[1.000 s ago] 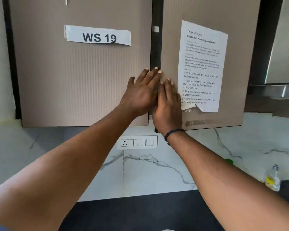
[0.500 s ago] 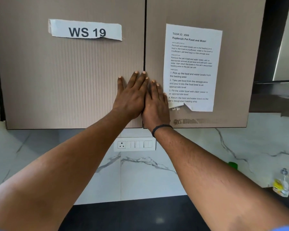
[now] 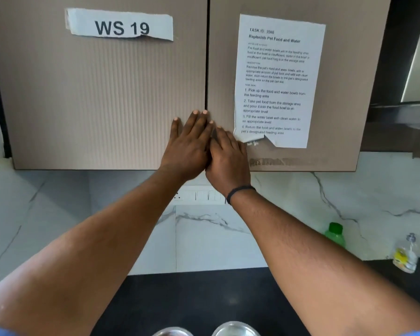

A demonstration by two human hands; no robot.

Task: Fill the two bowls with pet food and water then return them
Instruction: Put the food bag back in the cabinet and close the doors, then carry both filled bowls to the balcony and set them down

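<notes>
My left hand [image 3: 188, 144] lies flat on the lower edge of the left cabinet door [image 3: 102, 98], fingers spread, holding nothing. My right hand [image 3: 228, 157] lies beside it, flat on the right cabinet door [image 3: 222, 69], its fingers partly under the left hand's. Both doors are shut, with a thin dark seam between them. Two steel bowls peek in at the bottom edge on the black counter: the left bowl [image 3: 171, 332] and the right bowl [image 3: 235, 329]. Their insides are hidden.
A task sheet [image 3: 277, 81] is taped to the right door and a "WS 19" label [image 3: 120, 26] to the left. A switch plate [image 3: 197, 196] sits on the marble wall. A green-capped bottle [image 3: 335, 235] and a clear bottle [image 3: 404, 254] stand at the right on the black counter [image 3: 192, 299].
The right door, ajar a second ago, is now shut flush. Both hands stay pressed on the doors. The view has tipped down, bringing the two bowl rims into sight.
</notes>
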